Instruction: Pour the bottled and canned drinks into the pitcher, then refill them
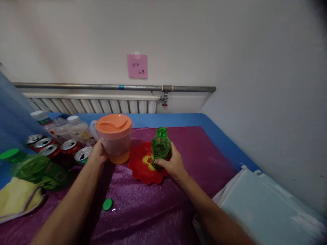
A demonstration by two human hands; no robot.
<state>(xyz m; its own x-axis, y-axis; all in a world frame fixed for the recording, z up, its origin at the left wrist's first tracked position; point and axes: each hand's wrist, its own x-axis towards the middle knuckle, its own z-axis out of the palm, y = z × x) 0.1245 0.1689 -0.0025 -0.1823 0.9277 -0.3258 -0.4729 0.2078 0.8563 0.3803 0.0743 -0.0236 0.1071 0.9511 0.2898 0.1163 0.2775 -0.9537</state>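
Observation:
My right hand (173,164) is wrapped round a green plastic bottle (160,147), thumb across its front. The bottle is upright and uncapped, over a red scalloped plate (139,170) with a yellow print. Left of the plate is a clear plastic pitcher (116,144) with an orange lid (112,123) and amber liquid at its bottom. My left hand (99,152) grips the pitcher's left side below the handle; its fingertips are hidden behind it. A loose green cap (107,204) lies on the purple plastic sheet (143,211), among water drops.
Several opened drink cans (49,149) and white-capped bottles (80,127) crowd the left. A green-capped bottle (41,168) lies tilted near a yellow cloth (17,197). Pale folded pads (268,200) lie at right. A radiator (112,103) and pipe (102,87) run behind the blue surface (178,119).

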